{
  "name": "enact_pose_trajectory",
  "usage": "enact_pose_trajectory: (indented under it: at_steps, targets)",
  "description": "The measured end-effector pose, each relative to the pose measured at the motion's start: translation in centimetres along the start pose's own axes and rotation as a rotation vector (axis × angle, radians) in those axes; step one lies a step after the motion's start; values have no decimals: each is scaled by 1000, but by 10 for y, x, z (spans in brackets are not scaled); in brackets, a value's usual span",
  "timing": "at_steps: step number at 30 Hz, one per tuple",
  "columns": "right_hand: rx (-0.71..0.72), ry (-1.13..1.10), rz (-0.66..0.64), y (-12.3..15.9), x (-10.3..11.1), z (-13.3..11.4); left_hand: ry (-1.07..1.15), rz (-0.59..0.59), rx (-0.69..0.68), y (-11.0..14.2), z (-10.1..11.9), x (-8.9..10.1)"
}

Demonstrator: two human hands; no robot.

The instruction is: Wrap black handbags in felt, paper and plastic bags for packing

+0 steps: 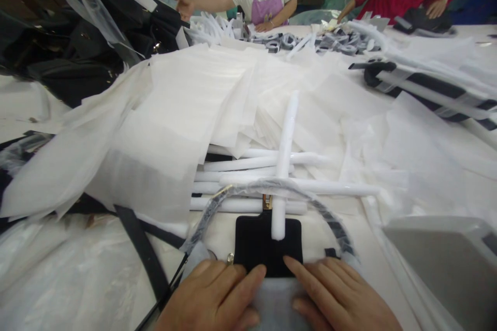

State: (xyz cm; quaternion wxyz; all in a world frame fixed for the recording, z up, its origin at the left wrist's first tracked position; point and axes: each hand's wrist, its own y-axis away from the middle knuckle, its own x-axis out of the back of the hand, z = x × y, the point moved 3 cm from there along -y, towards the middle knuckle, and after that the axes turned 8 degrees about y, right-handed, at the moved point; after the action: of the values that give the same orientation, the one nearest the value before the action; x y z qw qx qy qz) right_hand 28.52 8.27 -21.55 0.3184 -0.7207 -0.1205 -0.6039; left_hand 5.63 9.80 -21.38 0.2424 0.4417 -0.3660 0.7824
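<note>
Two hands on grey bag | bottom cropped | palms hidden, cannot tell grip

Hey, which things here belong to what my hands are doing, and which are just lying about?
Seemingly part of the job:
grey material between left hand and right hand
black flap
film-wrapped handle
white tube over the handle

Apparently just lying about:
white sheets
black bags, upper left
clear plastic, lower left
</note>
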Motion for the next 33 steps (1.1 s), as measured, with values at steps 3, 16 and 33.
enact_pose_trajectory:
  at_steps: [3, 16, 33]
  targets:
    - [71, 0, -104, -1, 19, 3, -28, 16, -71, 0, 3, 16]
    - [305, 191, -157, 39, 70, -44, -160, -302, -194, 49, 70, 45]
    - [352, 188, -105, 99, 7, -69, -287, -162, -72, 104, 97, 0]
